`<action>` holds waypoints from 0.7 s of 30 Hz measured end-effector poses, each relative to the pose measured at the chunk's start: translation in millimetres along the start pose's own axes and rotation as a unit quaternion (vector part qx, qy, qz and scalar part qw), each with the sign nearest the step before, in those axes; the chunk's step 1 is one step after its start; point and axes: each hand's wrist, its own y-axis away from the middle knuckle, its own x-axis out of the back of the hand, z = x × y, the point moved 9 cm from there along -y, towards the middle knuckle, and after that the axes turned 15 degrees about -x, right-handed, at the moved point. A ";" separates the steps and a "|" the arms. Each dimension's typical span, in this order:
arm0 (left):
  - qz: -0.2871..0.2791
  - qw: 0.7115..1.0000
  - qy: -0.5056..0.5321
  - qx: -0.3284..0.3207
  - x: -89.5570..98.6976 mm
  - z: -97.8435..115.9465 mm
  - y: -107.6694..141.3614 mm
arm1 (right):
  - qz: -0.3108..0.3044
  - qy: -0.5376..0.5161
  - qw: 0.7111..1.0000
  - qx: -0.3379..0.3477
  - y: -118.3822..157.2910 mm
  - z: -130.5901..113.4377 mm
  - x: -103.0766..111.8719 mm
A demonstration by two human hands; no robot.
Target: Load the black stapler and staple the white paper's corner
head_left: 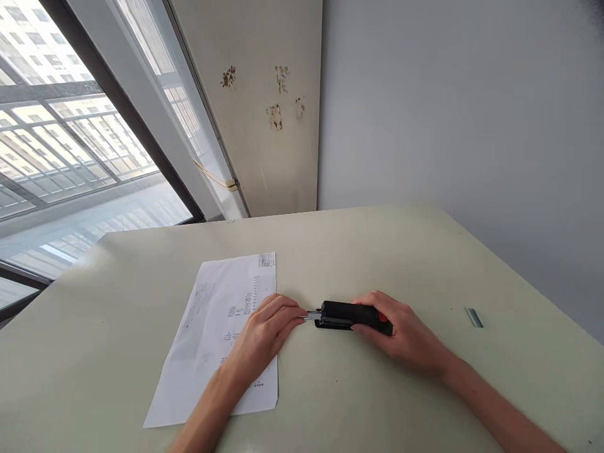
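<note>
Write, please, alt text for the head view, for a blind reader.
A right hand grips a black stapler at a pale table while the left hand holds the metal tray protruding from it. Printed paper lies partly beneath the left hand; what looks like a staple strip lies farther right.

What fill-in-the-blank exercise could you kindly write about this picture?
The right hand grips a stapler that is mainly ____.
The printed sheet, partly covered by the left hand, lies ____ of the stapler.
Pinching the metal part at the stapler's end is the ____ hand.
A small strip lies ____ of the stapler.
Missing words: black; left; left; right.
</note>
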 end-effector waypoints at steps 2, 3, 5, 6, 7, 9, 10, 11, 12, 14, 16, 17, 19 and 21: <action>-0.001 1.000 -0.001 -0.001 -0.2 1.4 -0.6 | -0.001 0.000 1.000 0.000 0.0 0.1 0.0; -0.002 1.000 0.000 0.001 -0.5 1.4 -0.9 | -0.001 0.000 1.000 0.000 -0.1 0.3 0.1; -0.003 1.000 0.005 0.010 -0.7 0.1 -1.2 | 0.000 0.000 1.000 -0.001 -0.2 1.0 0.1; -0.002 1.000 0.010 0.016 -0.6 -1.0 -1.2 | 0.001 0.000 1.000 -0.001 -0.2 1.2 0.1; -0.001 1.000 0.014 0.023 -0.8 -2.2 -1.0 | 0.000 0.000 1.000 0.000 -0.2 1.1 -0.1; 0.001 0.999 0.025 0.039 -1.2 -4.6 0.1 | 0.000 0.002 1.000 0.000 -0.1 0.5 -0.1; 0.003 0.998 0.032 0.047 -1.5 -5.9 1.0 | 0.000 0.003 1.000 0.001 0.1 -0.3 0.0; 0.009 0.997 0.040 0.059 -1.3 -7.6 2.3 | 0.000 0.005 1.000 0.002 0.3 -1.1 0.2; 0.018 0.996 0.049 0.075 -0.7 -9.8 3.9 | 0.000 0.007 1.000 0.004 0.5 -1.9 0.4; 0.046 0.990 0.072 0.113 1.8 -15.3 7.3 | 0.002 0.012 1.000 0.004 0.8 -2.4 1.0; 0.080 0.980 0.106 0.148 5.0 -19.6 9.5 | 0.009 0.022 1.000 0.010 1.0 -2.7 1.1; 0.096 0.973 0.128 0.164 6.1 -20.8 9.9 | 0.021 0.031 0.999 0.022 1.6 -4.3 1.8; 0.119 0.959 0.173 0.188 7.0 -20.6 9.2 | 0.068 0.059 0.993 0.070 5.6 -12.3 5.2; 0.129 0.949 0.205 0.202 6.3 -16.1 6.8 | 0.137 0.084 0.977 0.137 14.8 -25.7 9.7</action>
